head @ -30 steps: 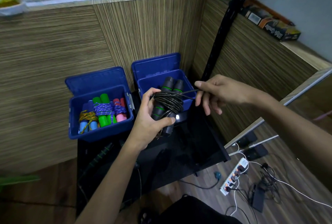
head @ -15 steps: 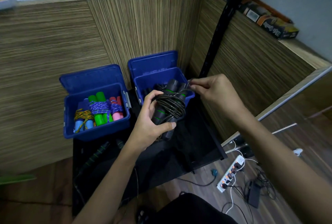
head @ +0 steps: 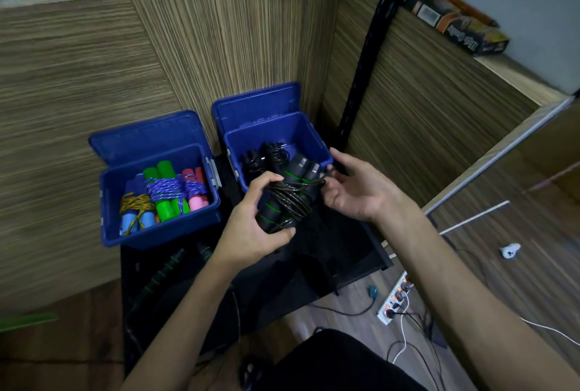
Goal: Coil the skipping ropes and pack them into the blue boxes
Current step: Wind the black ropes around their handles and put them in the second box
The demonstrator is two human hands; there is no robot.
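Right hand has pulled in from its stretched-out position a second ago and now pinches the cord end right against the black rope bundle. Left hand is wrapped around the bundle's handles, holding it just above the near rim of the right blue box, at 1 o'clock from the left blue box. Looks like the tuck-the-tail stage; next is probably locking that end under a wrap, then dropping it in beside the black ropes already there.

Lighting was dim and cool. The black surface lost detail in shadow. Wide-angle distortion bowed the edges; wood panelling at left showed motion blur.
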